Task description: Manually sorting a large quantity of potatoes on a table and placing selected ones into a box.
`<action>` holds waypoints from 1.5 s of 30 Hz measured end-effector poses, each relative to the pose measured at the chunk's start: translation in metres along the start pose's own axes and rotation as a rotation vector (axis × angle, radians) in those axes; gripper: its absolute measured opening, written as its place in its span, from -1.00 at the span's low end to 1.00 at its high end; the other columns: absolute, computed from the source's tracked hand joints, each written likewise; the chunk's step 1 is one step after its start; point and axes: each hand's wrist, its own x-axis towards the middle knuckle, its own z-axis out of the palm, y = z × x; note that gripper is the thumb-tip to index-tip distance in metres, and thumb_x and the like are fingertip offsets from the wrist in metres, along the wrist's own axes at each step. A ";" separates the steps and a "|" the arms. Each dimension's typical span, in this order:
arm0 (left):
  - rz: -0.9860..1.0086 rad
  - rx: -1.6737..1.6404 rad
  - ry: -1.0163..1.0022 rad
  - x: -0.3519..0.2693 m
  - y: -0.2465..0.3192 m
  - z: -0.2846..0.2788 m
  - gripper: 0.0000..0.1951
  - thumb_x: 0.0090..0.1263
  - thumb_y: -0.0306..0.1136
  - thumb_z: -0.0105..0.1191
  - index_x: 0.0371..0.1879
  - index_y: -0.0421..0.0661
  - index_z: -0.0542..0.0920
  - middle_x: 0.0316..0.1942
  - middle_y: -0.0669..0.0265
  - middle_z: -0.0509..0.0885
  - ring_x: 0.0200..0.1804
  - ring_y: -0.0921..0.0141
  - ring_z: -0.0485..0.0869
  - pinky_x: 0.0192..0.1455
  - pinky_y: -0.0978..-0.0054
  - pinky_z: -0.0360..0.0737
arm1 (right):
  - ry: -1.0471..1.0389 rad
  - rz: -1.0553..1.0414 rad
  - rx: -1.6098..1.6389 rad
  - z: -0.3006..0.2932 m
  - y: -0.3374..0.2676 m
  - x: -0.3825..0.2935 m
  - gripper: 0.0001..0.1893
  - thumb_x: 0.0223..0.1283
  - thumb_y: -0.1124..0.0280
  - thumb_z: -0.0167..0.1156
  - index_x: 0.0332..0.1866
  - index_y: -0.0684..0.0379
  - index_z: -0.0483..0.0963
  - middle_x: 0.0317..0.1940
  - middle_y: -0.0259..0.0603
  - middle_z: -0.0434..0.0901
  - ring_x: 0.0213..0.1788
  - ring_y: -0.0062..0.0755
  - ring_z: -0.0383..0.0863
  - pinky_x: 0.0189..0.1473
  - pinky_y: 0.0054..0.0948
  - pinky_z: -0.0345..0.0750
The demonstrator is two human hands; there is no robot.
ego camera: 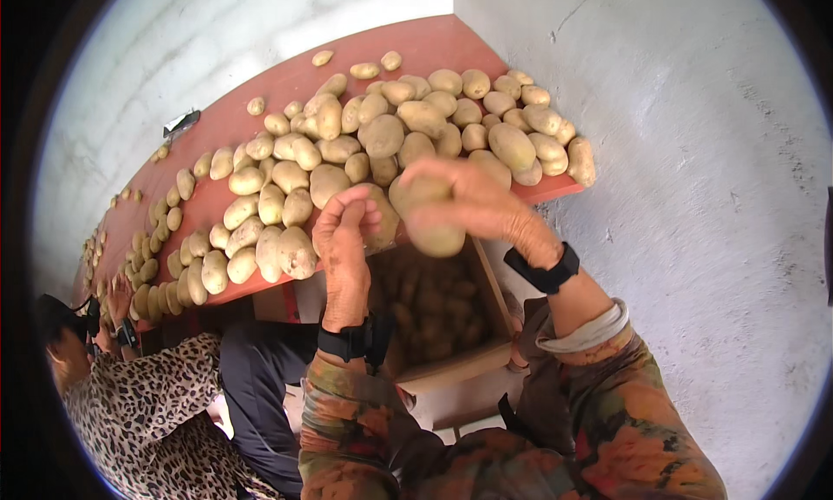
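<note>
Many potatoes (382, 135) lie piled on a red tabletop (286, 77) before me. My right hand (468, 197), blurred, has its fingers around a large potato (435, 230) just past the table's front edge. To its left, my left hand (348, 230) is raised at the edge with its fingers curled, and no potato shows in it. A large potato (381, 217) lies behind and between the two hands. Below them stands a cardboard box (455, 370) with potatoes (436, 305) in its shaded inside.
At the left, another person (143, 396) in a leopard-print top sits at the table, a hand near its potatoes. A rough pale wall (690, 142) rises at the right. A small dark and silvery object (181, 123) lies at the table's far edge.
</note>
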 end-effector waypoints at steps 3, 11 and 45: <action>0.000 0.000 0.005 -0.003 0.007 0.000 -0.84 0.41 -0.48 0.00 -0.14 -0.16 0.65 -0.35 0.35 0.68 -0.36 0.54 0.62 -0.30 0.64 0.58 | -0.345 -0.015 -0.155 0.020 -0.009 -0.004 -0.58 -0.05 0.16 0.35 -0.08 0.14 0.54 -0.25 -0.04 0.66 -0.15 -0.20 0.67 -0.10 -0.30 0.56; -0.011 0.000 0.003 -0.001 0.007 0.005 -0.85 0.41 -0.47 0.02 -0.16 -0.15 0.66 -0.36 0.35 0.68 -0.36 0.54 0.62 -0.30 0.64 0.58 | -0.773 0.222 -0.479 0.048 -0.005 -0.018 -0.59 -0.02 0.19 0.29 -0.02 0.11 0.58 -0.23 -0.06 0.68 -0.13 -0.04 0.68 -0.07 -0.18 0.58; -0.002 -0.092 0.048 -0.001 0.011 -0.005 -0.85 0.39 -0.48 0.03 -0.16 -0.13 0.67 -0.38 0.37 0.68 -0.39 0.56 0.63 -0.36 0.64 0.59 | 0.464 0.056 -0.816 0.032 0.031 0.050 -0.61 0.02 0.33 0.36 -0.07 0.19 0.41 -0.11 -0.03 0.52 -0.07 0.05 0.57 -0.12 -0.07 0.55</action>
